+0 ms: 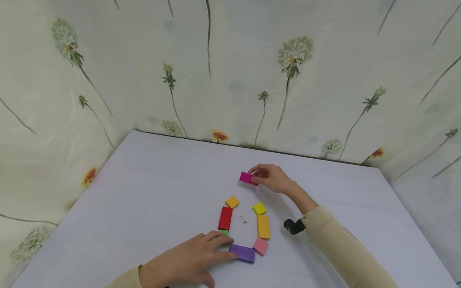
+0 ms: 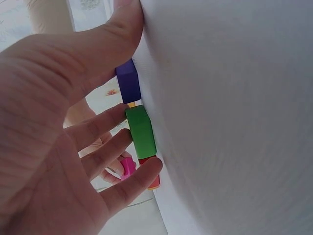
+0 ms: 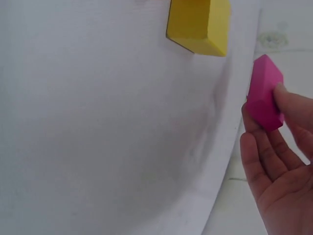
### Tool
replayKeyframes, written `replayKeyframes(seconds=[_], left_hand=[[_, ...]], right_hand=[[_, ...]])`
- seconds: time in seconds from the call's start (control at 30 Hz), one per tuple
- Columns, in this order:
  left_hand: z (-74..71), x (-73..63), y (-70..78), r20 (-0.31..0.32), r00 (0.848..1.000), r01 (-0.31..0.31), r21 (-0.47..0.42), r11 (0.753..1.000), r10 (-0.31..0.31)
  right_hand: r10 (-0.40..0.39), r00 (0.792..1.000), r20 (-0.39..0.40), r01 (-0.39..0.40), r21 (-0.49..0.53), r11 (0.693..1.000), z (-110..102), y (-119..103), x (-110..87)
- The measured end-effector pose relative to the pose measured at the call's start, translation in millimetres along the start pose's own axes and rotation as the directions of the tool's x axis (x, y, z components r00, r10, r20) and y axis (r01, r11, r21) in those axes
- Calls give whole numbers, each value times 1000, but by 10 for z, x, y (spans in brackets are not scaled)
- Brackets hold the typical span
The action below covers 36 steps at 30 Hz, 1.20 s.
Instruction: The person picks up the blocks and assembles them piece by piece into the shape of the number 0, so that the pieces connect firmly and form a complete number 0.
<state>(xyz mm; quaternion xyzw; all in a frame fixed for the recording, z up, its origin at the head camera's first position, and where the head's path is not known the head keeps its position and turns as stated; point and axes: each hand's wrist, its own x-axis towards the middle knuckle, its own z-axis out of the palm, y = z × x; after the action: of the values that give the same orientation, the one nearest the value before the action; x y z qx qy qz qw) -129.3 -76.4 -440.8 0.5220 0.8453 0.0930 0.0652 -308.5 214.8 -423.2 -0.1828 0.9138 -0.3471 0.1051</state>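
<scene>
My right hand point(image 1: 271, 178) pinches a magenta block point(image 1: 246, 178) between thumb and fingers, above the far side of a ring of blocks. In the right wrist view the magenta block point(image 3: 265, 93) is held clear of the table. My left hand point(image 1: 192, 256) lies with extended fingers over the near left of the ring, its fingertips at the green block point(image 2: 142, 131) and the purple block point(image 1: 242, 253). Along the left side are a red block point(image 1: 225, 218) and an orange block point(image 1: 232, 202). Yellow point(image 1: 259, 208), yellow-orange point(image 1: 263, 227) and pink point(image 1: 261, 246) blocks form the right side.
A white-covered table point(image 1: 162, 192) bears the blocks, with a gap at the ring's far end. Small dark marks point(image 1: 243, 219) show inside the ring. A black device point(image 1: 293, 227) sits at the right wrist. Flower-printed cloth point(image 1: 230, 80) hangs behind the table.
</scene>
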Motion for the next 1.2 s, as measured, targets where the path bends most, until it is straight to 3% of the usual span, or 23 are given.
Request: replayKeyframes(seconds=[0.87,1.2], left_hand=[[12,-13,-23,7,1000,7,-26,1000,-7],[-3,-5,-24,28,999,18,-37,999,-17]], right_hand=[[-19,999,36,21,-50,999,191,57,-146],[-127,992,-1,126,-153,980,240,42,-189]])
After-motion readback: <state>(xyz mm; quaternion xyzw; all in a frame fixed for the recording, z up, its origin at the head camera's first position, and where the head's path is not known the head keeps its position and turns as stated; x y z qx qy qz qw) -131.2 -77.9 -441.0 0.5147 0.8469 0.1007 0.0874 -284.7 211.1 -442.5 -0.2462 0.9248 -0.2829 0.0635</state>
